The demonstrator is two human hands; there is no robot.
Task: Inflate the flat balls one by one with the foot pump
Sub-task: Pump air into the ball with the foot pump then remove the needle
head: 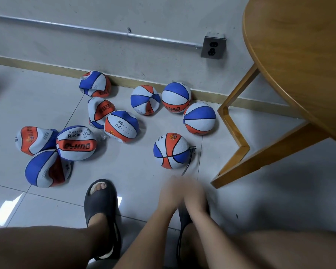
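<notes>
Ball on the hose (170,152): right of centre in the frame, on the floor tiles, round and by the look near full. Black hose (189,160) leaves its right side at the valve fitting and runs down-frame toward the hands. Flat balls (47,167): dented and folded, clustered centre left. Three rounder balls (176,97) sit near the skirting, upper centre.

Left hand (172,193) and right hand (197,193): low centre, close together just below the hose end, both smeared by motion. Finger state: cannot tell for either, nor whether they hold the hose.

Step judged: topping off this ball or freeing the needle. To do it well:
- Press the ball first to check firmness.
- Steady it with one hand.
- Draw the needle straight out along its own line, with no sideways lever on the valve.
- Park it with the round ones so full and flat are not mixed.

Not resolved: foot pump not seen, probably under the hands and right leg. Left foot in a black sandal (101,200) is flat on the tile, lower centre. Wooden table (299,55) blocks the upper right.
</notes>
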